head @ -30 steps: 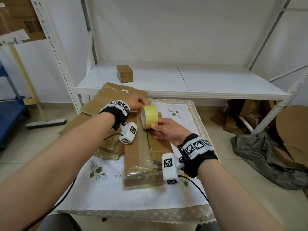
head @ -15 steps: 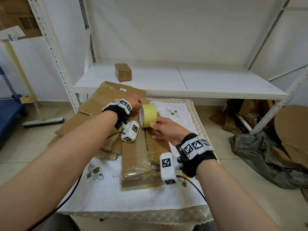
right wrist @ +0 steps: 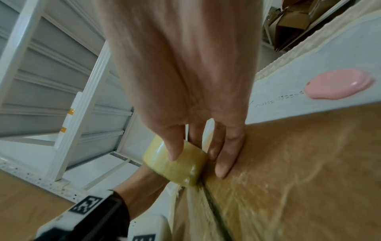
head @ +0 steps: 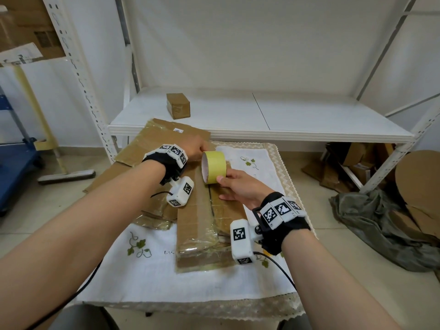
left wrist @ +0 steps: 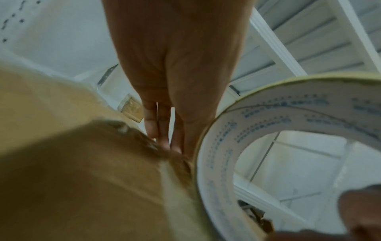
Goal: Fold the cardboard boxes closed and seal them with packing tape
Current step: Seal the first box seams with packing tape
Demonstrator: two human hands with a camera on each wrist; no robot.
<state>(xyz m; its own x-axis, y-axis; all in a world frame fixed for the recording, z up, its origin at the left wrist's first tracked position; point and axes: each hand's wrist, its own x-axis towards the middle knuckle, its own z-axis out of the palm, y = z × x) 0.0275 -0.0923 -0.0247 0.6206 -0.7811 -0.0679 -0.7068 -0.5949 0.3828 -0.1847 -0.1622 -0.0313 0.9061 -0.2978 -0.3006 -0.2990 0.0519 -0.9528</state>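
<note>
Currently, the tape roll (head: 213, 166) is pinched upright by the right hand (head: 240, 186) over the far end of the cardboard box (head: 204, 225) on the table (head: 142, 277) — flaps folded, centre seam unsealed. The left hand (head: 195, 150) is pressed, fingers straight, against the far edge — taping is judged just starting.

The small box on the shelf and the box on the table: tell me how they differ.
The small box stands alone on the white shelf, untouched; the box on the table lies under both hands. The small box is compact and blocky; the box on the table is long and flat. Both are brown cardboard.
</note>
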